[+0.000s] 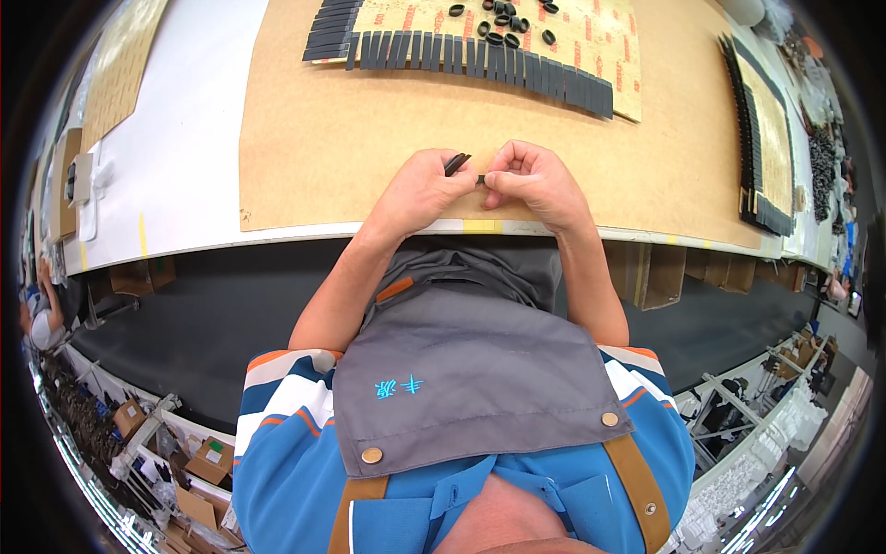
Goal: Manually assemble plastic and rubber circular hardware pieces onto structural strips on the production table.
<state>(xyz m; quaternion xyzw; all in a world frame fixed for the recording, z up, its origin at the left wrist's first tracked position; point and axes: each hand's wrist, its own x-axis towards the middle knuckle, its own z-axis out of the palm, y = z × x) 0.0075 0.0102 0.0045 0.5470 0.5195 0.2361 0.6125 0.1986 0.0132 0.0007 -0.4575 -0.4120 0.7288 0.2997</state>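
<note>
My left hand (426, 191) is closed around a narrow black strip (456, 164), whose end sticks up above the thumb. Close beside it, my right hand (537, 185) pinches a short dark end between thumb and fingers. This dark bit spans the small gap between the hands; whether it is the same strip I cannot tell. Both hands are just above the brown paper sheet (323, 175) near the table's front edge. Beyond them, a row of black strips (480, 60) lies along a yellowish printed sheet (628, 88), with several small black oval rings (503, 23) on top.
At the right end of the table lies another pale sheet edged with black strips (749, 138). A tan board (125, 69) lies at the far left, near a cardboard box (66, 185). Open cardboard compartments (660, 275) hang under the table's front edge. Another person (44, 319) is at the far left.
</note>
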